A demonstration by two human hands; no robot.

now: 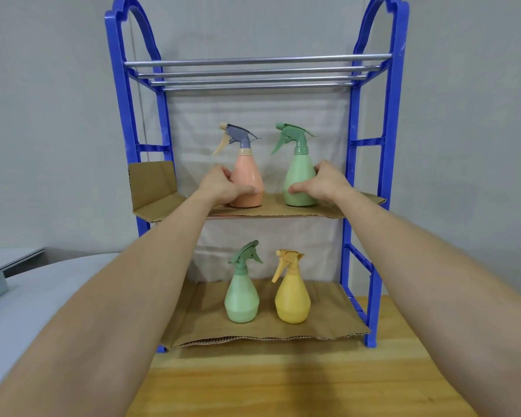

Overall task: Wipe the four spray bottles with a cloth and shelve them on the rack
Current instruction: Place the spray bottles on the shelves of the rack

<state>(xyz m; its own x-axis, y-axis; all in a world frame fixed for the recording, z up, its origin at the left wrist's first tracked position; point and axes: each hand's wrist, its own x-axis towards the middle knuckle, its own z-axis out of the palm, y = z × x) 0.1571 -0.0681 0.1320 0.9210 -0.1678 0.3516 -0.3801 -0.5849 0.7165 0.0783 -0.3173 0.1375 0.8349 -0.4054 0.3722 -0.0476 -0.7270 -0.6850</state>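
A blue rack [388, 145] stands on the wooden table. On its middle cardboard shelf [271, 210] stand a pink spray bottle [250, 179] and a green spray bottle [300, 173]. My left hand [221, 185] grips the pink bottle from its left side, thumb across the front. My right hand [322, 183] grips the green bottle from its right side. Both bottles are upright with their bases on the shelf. On the lower cardboard shelf stand a second green spray bottle [242, 293] and a yellow spray bottle [292, 293], untouched. No cloth is in view.
The rack's top shelf is bare metal bars [253, 73]. A cardboard flap [152, 182] folds up at the middle shelf's left end. The wooden table [283, 386] lies in front of the rack. A grey surface [27, 296] lies to the left.
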